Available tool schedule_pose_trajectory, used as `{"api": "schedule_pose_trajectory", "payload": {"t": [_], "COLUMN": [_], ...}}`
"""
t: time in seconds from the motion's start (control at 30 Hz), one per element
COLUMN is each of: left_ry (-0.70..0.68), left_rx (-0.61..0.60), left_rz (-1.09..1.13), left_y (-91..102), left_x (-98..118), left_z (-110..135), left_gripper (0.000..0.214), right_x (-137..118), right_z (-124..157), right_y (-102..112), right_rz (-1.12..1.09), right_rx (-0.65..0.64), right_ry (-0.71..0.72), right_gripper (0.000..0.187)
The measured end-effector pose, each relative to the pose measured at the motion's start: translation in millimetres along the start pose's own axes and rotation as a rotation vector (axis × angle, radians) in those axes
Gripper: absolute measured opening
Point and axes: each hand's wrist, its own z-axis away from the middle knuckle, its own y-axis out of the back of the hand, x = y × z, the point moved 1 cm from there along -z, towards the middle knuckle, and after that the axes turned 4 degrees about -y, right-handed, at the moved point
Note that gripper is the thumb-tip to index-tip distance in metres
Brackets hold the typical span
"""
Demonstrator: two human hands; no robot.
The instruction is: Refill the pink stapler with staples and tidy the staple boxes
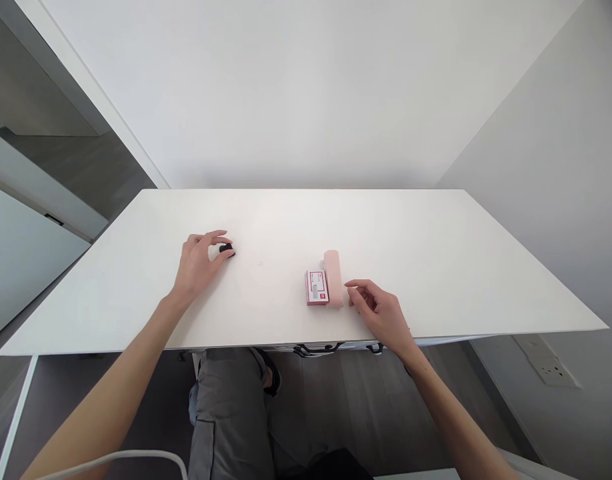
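My left hand [200,263] is at the left-centre of the white table, thumb and fingers pinched around a small black object [227,250]. Its exact kind is too small to make out. Right of centre lies a long pink object [333,279] with rounded ends, which looks like a stapler. Against its left side sits a small red-and-white box [317,287] with printing on top. My right hand [379,308] rests just right of the pink object, apart from it, index finger extended and the other fingers loosely curled, holding nothing.
The white table [426,247] has its back edge against a white wall, with another wall at the right. Below the front edge are black handles or cables [316,350] and my legs [231,407]. A white cable [131,455] crosses near my left forearm. A socket [553,370] is low on the right.
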Motion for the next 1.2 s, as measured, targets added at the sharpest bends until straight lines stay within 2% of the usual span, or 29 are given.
{"api": "schedule_pose_trajectory", "payload": {"t": [0.17,0.37,0.5,0.57,0.67,0.77,0.93,1.0,1.1,1.2], "left_ry": [-0.162,-0.325,-0.418,-0.398,-0.289,-0.225,-0.22,-0.261,-0.324,-0.361], "left_rx": [-0.09,-0.192,-0.226,-0.182,-0.127,-0.208,-0.329,-0.362,-0.415,-0.45], "left_rz": [0.063,0.162,0.239,0.28,0.309,0.333,0.438,0.455,0.434,0.349], "left_y": [-24.2,-62.0,-76.1,-76.9,-74.3,-72.4,-64.4,-58.3,-52.2,-55.1], "left_x": [32,81,106,109,106,104,103,101,100,104], "left_z": [0,5,9,9,9,11,24,31,41,46], "left_gripper": [0.042,0.043,0.042,0.037,0.033,0.032,0.035,0.05,0.084,0.105], "right_x": [-2,-3,-3,-3,-4,-5,-6,-6,-6,-7], "right_z": [0,-1,-1,-1,-1,-2,-2,-2,-2,-2], "right_y": [1,1,1,1,0,0,1,1,1,1], "right_rz": [-0.003,0.0,-0.004,-0.008,-0.009,-0.007,-0.009,-0.003,0.01,0.019], "right_rx": [0.003,-0.004,-0.005,-0.005,-0.011,-0.018,-0.049,-0.055,-0.064,-0.072], "right_ry": [-0.001,0.0,-0.001,0.0,0.0,0.011,0.022,0.021,0.025,0.026], "right_gripper": [0.035,0.035,0.035,0.034,0.034,0.033,0.034,0.035,0.036,0.036]}}
